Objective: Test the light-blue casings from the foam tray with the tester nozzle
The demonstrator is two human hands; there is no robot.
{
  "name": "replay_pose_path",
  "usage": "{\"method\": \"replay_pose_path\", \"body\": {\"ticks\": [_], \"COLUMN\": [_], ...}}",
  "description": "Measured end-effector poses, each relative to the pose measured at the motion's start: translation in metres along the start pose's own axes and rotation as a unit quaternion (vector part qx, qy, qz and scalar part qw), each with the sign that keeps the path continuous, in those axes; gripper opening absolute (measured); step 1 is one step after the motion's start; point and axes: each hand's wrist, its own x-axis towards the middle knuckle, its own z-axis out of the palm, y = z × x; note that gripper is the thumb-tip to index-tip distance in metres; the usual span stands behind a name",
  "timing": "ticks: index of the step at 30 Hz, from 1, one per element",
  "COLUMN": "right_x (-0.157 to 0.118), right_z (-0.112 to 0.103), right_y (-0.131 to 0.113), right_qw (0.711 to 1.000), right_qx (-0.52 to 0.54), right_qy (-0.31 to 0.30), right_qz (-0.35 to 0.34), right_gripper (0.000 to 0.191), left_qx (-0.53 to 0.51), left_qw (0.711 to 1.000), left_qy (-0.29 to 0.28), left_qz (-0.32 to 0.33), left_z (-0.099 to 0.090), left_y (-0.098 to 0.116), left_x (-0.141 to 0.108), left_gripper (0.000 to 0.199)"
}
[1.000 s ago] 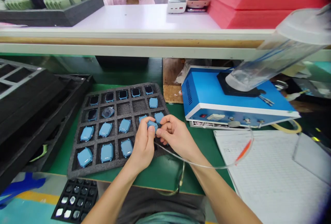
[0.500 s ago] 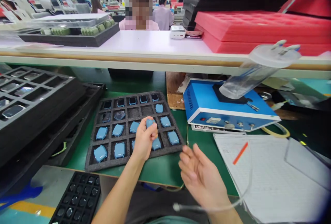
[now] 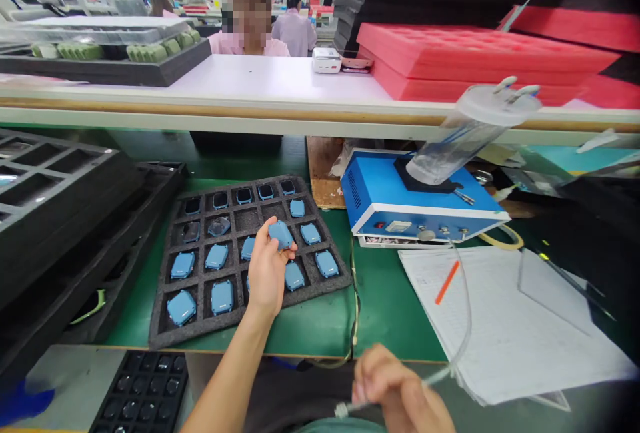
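A blue watch case (image 3: 281, 235) is pinched in my left hand (image 3: 267, 269), its flat side tilted up, above the grey foam tray (image 3: 200, 334). In that tray, more blue watch cases (image 3: 221, 296) lie in separate compartments, some with dark faces upward in the back row. My right hand (image 3: 395, 383) is low at the front edge, slightly blurred, with its fingers curled around a thin clear tube (image 3: 466, 313). The tube's whitish tip (image 3: 342, 410) sticks out to the left of the fingers. Behind, the tube rises to the front of a blue machine (image 3: 425, 209).
Paper sheets (image 3: 505, 313) with an orange strip (image 3: 447, 282) lie at right. Black foam trays (image 3: 65, 213) are stacked at left. A shelf (image 3: 280, 79) crosses above, bearing red foam trays (image 3: 465, 53). A clear cylinder (image 3: 450, 139) stands tilted on the machine. A person (image 3: 247, 39) sits opposite.
My right hand has moved down toward me and closed around the tube. My left hand has turned the watch case, so more of it shows. The view has shifted slightly right.
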Motion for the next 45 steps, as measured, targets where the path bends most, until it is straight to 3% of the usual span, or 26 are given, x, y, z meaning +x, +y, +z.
{"method": "replay_pose_path", "body": {"ticks": [2, 5, 8, 10, 14, 17, 27, 45], "right_x": [0.035, 0.098, 0.147, 0.162, 0.162, 0.158, 0.162, 0.162], "right_z": [0.019, 0.041, 0.056, 0.061, 0.060, 0.056, 0.052, 0.052], "right_y": [-0.019, -0.040, -0.040, -0.029, -0.003, 0.005, 0.005, 0.005], "right_qw": [0.998, 0.992, 0.975, 0.964, 0.956, 0.954, 0.959, 0.958], "right_qx": [-0.011, -0.045, -0.070, -0.068, -0.066, -0.098, -0.082, -0.096], "right_qy": [-0.038, -0.008, 0.018, 0.025, 0.018, -0.012, -0.044, -0.028], "right_qz": [-0.058, -0.119, -0.209, -0.257, -0.287, -0.284, -0.267, -0.268], "right_gripper": [0.051, 0.027, 0.020, 0.018, 0.005, 0.010, 0.019, 0.017], "left_qx": [0.049, 0.107, 0.121, 0.128, 0.144, 0.163, 0.202, 0.196], "left_qw": [0.999, 0.993, 0.991, 0.990, 0.988, 0.985, 0.977, 0.978], "left_qy": [0.007, 0.026, 0.042, 0.043, 0.044, 0.052, 0.058, 0.055], "left_qz": [0.015, 0.036, 0.046, 0.046, 0.030, 0.027, 0.040, 0.048], "left_z": [-0.001, -0.003, -0.005, -0.006, -0.004, -0.002, -0.001, -0.003], "left_y": [0.000, -0.002, -0.006, -0.008, -0.009, -0.010, -0.012, -0.014], "left_x": [-0.001, -0.005, -0.008, -0.010, -0.012, -0.012, -0.011, -0.011], "left_gripper": [0.045, 0.052, 0.046, 0.042, 0.043, 0.042, 0.037, 0.036]}}
